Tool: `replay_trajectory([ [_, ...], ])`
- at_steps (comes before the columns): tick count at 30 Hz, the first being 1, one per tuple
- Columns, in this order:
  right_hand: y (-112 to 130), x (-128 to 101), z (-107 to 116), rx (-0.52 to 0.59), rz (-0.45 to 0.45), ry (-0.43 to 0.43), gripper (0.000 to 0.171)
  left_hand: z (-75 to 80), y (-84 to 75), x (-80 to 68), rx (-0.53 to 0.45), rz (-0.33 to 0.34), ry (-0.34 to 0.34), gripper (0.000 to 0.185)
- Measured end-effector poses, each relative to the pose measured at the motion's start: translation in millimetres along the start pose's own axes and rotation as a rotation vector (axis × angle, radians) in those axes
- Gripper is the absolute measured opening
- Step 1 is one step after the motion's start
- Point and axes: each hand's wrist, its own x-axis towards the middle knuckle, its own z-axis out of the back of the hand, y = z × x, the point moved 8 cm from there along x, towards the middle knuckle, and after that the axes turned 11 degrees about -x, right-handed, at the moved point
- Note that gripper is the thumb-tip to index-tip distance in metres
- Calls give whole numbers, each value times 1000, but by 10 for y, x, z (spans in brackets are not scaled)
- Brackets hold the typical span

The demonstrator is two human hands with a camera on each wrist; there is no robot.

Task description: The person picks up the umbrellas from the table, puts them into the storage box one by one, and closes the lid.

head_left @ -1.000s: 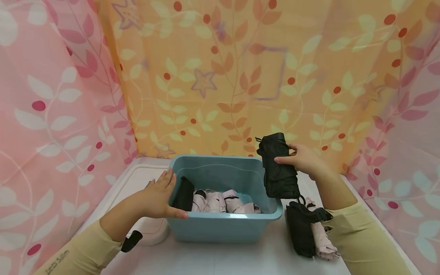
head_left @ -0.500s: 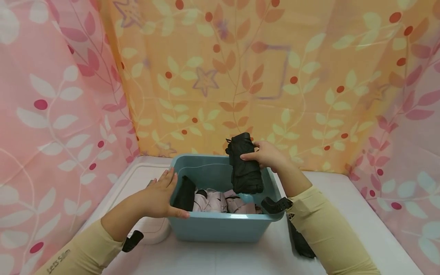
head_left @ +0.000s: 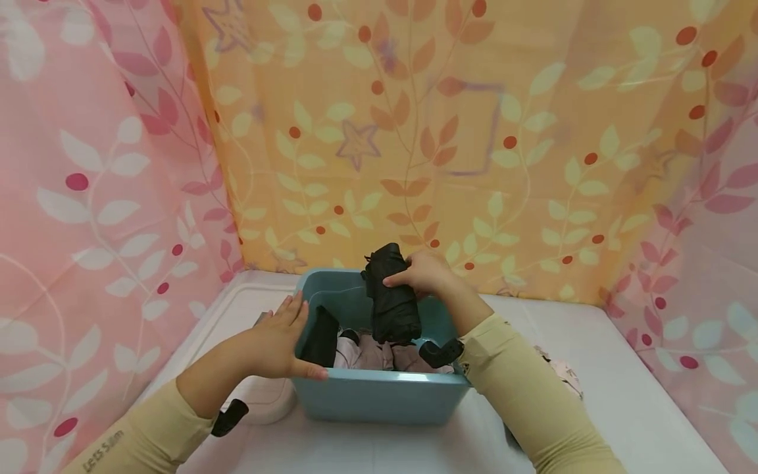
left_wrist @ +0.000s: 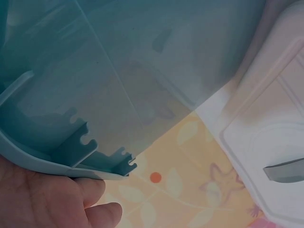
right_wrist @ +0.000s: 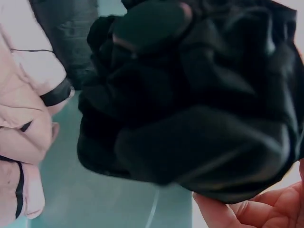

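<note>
A teal plastic bin (head_left: 379, 395) stands on the white table. Inside lie pale pink folded umbrellas (head_left: 370, 352) and a black one (head_left: 320, 336) leaning at the left wall. My right hand (head_left: 423, 273) grips a black folded umbrella (head_left: 392, 303) upright over the bin's middle, its lower end down among the pink ones. The right wrist view shows that black umbrella's bunched fabric (right_wrist: 199, 99) close up, with pink umbrellas (right_wrist: 23, 123) beside it. My left hand (head_left: 278, 342) holds the bin's left rim (left_wrist: 61, 166), fingers flat on the outer wall and thumb along the front edge.
A pink folded umbrella (head_left: 562, 375) lies on the table right of the bin, mostly behind my right forearm. A white lid-like object (head_left: 260, 398) sits left of the bin. Patterned curtains close in the back and both sides.
My right hand has carried the black umbrella leftward from the bin's right corner to over its middle and lowered it inside. The left hand has kept its place on the rim.
</note>
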Motion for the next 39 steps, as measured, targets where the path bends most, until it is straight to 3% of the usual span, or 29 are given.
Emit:
replay_trajectory([
  [19,248,124,-464,-89,70,163,49,6,16,4,-24,2,7,129],
  [23,272,138,-565,-64,61,219,54,-6,14,10,-20,0,13,128],
  [31,278,131,-667,85,20,269,62,-21,18,3,-26,-2,19,128],
  [39,184,67,-694,85,-42,362,94,-8,1,-14,-51,-10,17,128],
])
